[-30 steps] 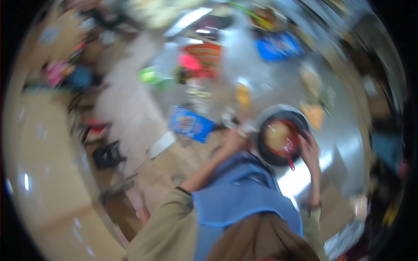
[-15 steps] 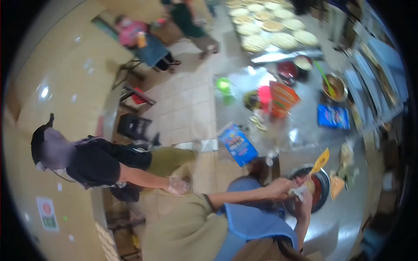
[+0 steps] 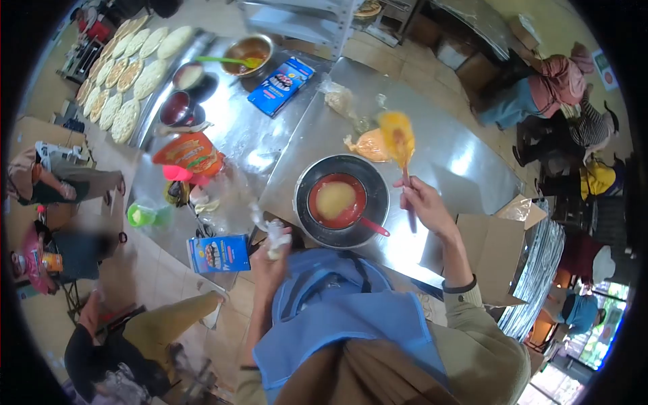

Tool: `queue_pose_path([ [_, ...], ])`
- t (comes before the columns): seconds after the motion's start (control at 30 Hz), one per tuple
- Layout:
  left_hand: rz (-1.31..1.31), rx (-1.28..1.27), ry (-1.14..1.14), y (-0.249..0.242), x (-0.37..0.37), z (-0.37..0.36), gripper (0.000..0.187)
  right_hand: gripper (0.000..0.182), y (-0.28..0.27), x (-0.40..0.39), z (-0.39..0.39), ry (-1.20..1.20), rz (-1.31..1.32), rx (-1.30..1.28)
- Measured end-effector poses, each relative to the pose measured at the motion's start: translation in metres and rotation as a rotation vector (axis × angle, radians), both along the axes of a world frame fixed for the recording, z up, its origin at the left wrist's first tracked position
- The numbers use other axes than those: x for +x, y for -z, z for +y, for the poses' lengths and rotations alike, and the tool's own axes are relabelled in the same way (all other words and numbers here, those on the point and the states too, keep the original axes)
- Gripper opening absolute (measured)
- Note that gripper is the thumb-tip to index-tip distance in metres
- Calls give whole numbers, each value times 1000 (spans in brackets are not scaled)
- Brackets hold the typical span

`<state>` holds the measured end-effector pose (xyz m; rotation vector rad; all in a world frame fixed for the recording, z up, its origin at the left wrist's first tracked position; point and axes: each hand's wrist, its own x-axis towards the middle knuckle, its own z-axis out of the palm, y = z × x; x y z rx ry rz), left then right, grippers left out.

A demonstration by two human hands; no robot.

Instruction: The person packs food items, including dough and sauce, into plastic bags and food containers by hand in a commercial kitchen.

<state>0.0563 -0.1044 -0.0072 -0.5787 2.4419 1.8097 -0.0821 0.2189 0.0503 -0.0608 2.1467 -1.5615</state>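
Observation:
My right hand (image 3: 430, 208) is closed around the handle of a yellow-orange spatula (image 3: 396, 135), its smeared blade raised over the table. In my left hand (image 3: 268, 264) is a crumpled white plastic bag (image 3: 277, 236), held near the table's front edge. Between my hands stands a dark round pan (image 3: 307, 223). Inside it sits a red bowl (image 3: 361, 196) with a pale yellow mass (image 3: 335, 201) in it, and a red handle (image 3: 376, 227) sticks out over the pan's side. Just behind the pan lies a bag of orange filling (image 3: 373, 146).
Blue packets (image 3: 282, 86), an orange pouch (image 3: 192, 155), a green cup (image 3: 142, 214) and a steel bowl (image 3: 233, 50) are on the metal table (image 3: 297, 142). Several flatbreads (image 3: 128, 75) lie at far left. An open cardboard box (image 3: 489, 250) stands right. Other people are around.
My hands have moved apart from over the pan. The spatula is now up in my right hand and the white plastic bag in my left. My view has turned, bringing the table's right side in.

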Motion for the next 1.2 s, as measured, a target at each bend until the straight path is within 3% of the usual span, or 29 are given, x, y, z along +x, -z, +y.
queue_pose_path([
  [0.13, -126, -29, -124, 33, 9, -11, 26, 18, 22, 18, 22, -108, 115, 543],
  [0.27, -332, 36, -19, 52, 4, 1, 33, 21, 63, 28, 19, -169, 193, 733],
  [0.37, -298, 91, 98, 97, 6, 4, 32, 21, 89, 19, 10, -240, 245, 786],
  [0.4, -286, 99, 92, 77, -4, 10, 32, 21, 101, 14, 9, -227, 234, 802],
  [0.47, -262, 75, 109, 103, -2, 11, 24, 23, 113, 3, 8, -182, 239, 756],
  [0.53, -307, -12, 136, 74, -18, 14, 31, 24, 108, -5, 8, -125, 277, 759],
  [0.6, -322, -70, 136, 78, -26, 18, 34, 25, 91, -16, 5, -144, 411, 794],
  [0.8, -200, 22, 54, 88, -43, 37, 33, 30, 31, -72, -25, -90, 202, 806],
  [0.9, -165, 20, 6, 80, -45, 34, 34, 30, 24, -95, -48, -225, 462, 706],
  [0.93, -161, 25, -9, 77, -43, 28, 34, 33, -3, -88, -81, -235, 543, 528],
  [0.97, -157, 30, -21, 75, -42, 24, 34, 34, -4, -95, -93, -278, 540, 513],
  [1.0, -74, -177, -14, 90, -36, 23, 33, 36, -4, -103, -104, -320, 536, 498],
  [1.2, -98, 42, -106, 64, -11, -22, 32, 26, 13, -156, -199, -538, 562, 391],
])
